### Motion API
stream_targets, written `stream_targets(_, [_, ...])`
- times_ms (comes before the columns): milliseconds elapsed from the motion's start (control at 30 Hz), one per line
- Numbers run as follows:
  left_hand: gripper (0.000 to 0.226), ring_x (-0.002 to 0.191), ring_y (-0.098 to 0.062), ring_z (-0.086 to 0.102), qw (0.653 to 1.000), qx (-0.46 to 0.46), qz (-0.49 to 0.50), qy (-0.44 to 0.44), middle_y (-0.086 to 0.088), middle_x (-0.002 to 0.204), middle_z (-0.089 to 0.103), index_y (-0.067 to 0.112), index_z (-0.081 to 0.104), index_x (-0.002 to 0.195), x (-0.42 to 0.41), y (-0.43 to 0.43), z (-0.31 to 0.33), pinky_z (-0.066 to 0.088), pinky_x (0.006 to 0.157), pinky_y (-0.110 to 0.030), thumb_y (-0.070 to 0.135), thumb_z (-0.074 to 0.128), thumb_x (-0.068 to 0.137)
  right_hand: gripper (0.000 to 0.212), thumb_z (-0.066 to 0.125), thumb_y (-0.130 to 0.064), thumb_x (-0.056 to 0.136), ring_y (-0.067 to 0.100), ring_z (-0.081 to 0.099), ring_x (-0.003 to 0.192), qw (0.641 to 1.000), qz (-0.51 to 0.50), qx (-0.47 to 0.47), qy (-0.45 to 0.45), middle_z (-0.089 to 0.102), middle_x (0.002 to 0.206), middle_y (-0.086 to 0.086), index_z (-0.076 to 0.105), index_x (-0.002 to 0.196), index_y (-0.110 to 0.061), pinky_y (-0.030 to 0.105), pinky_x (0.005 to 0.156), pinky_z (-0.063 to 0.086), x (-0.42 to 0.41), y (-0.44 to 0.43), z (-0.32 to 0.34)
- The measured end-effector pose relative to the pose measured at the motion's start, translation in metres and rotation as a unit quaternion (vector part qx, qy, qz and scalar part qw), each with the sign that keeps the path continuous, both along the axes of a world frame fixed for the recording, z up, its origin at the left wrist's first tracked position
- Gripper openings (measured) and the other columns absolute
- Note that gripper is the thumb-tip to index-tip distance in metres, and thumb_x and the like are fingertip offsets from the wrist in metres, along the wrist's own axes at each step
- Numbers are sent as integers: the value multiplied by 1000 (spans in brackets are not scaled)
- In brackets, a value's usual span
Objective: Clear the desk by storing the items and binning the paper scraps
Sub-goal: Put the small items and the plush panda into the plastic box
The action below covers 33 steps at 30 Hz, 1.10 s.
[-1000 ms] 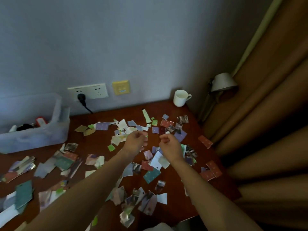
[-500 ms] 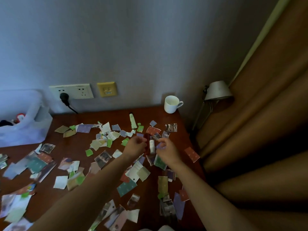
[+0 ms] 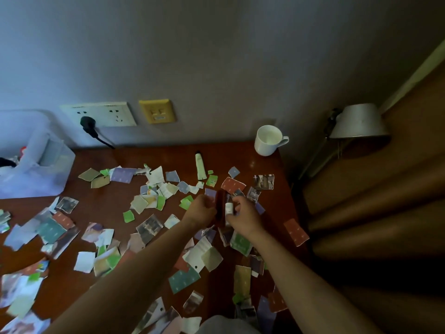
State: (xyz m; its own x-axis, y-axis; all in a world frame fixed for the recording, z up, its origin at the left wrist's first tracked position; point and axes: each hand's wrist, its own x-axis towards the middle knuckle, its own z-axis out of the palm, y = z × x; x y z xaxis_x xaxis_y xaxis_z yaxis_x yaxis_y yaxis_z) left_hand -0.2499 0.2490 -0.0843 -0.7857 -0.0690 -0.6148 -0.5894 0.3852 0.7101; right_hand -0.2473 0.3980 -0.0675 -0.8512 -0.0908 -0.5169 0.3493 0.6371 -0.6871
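Glossy red-brown all over the surface (image 3: pixel 108 210). Scattered on it: green scrap (image 3: pixel 128 216) at centre left, lilac scrap (image 3: pixel 123 175) farther back, red scrap (image 3: pixel 295 232) dotted white at the right edge, teal scrap (image 3: pixel 184 279) dotted white up near. Pale green tube (image 3: pixel 199 166), black cap (image 3: pixel 198 152). Plain white mug (image 3: pixel 268 140) far right. Mustard-yellow wall plate (image 3: pixel 157 111), white socket (image 3: pixel 101 114), black plug (image 3: pixel 88 124). White bottle (image 3: pixel 229 208) against a dark red piece (image 3: pixel 220 206).

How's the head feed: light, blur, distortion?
Head view: dim, bluish; wide-angle bends the curtain; paper scraps at lower left smear; faint glare on the desk near the mug; small items in left hand and right hand too dark to identify.
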Motion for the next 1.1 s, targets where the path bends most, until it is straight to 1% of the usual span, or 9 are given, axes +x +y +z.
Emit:
stream_targets(133, [37,101,-23,62,999,-40,-34,-4,-12,119,60,9,47,128,-11,-2,-9,56,79,-33,6,53,91,34,65,-11,88,22,60,102,999,8,32,6,57,121,7,51,118,-19,23,66,44,-11,-7,-16])
stream_targets(233, [38,108,-25,60,995,-82,-54,15,-11,120,61,9,48,126,-18,1,-16,52,88,-36,7,57,90,33,66,-14,87,27,61,101,997,35,72,8,52,122,4,51,116,-21,30,69,44,-14,-10,-27])
stream_targets(367, [29,97,-23,63,987,-124,-90,56,-7,106,65,11,59,116,-25,6,-19,49,77,-32,8,59,87,34,65,-12,85,28,60,95,997,26,72,6,53,119,6,53,116,-19,30,68,42,-17,-11,-35])
stream_targets(433, [28,90,-19,64,983,-132,-104,67,-4,103,67,16,60,113,-27,8,-23,53,75,-33,14,60,84,33,66,-12,84,23,59,89,999,2,54,5,58,115,6,54,114,-20,28,66,42,-19,-12,-37])
stream_targets(533, [39,95,-23,63,976,-172,-113,73,-6,109,61,15,52,116,-28,11,-26,56,79,-42,29,66,82,33,62,-15,87,20,57,90,998,-54,28,15,53,115,4,54,119,-19,25,65,41,-23,-9,-34])
stream_targets(667, [60,103,-25,58,959,-240,-126,82,-8,123,50,14,43,125,-25,20,-28,56,78,-39,42,71,80,24,50,-17,94,15,54,79,995,-101,-18,20,51,114,6,52,118,-17,24,58,38,-23,-2,-32])
stream_targets(767, [71,103,-27,59,943,-282,-150,94,-9,128,45,14,37,129,-23,25,-31,57,75,-40,47,72,77,17,44,-20,96,14,53,79,991,-130,-42,11,54,112,7,52,111,-17,27,62,41,-20,-1,-31])
stream_targets(967, [71,97,-26,62,935,-294,-172,104,-7,125,47,17,38,128,-23,29,-30,57,71,-38,48,72,74,13,45,-18,95,15,47,69,992,-121,-43,1,53,89,3,52,104,-13,29,60,38,-17,1,-28])
stream_targets(1100, [68,101,-25,58,955,-240,-139,102,-7,124,47,16,41,129,-24,27,-22,54,74,-34,51,67,77,13,48,-17,93,18,47,68,991,-125,-38,15,52,82,2,54,101,-9,30,60,36,-15,2,-25])
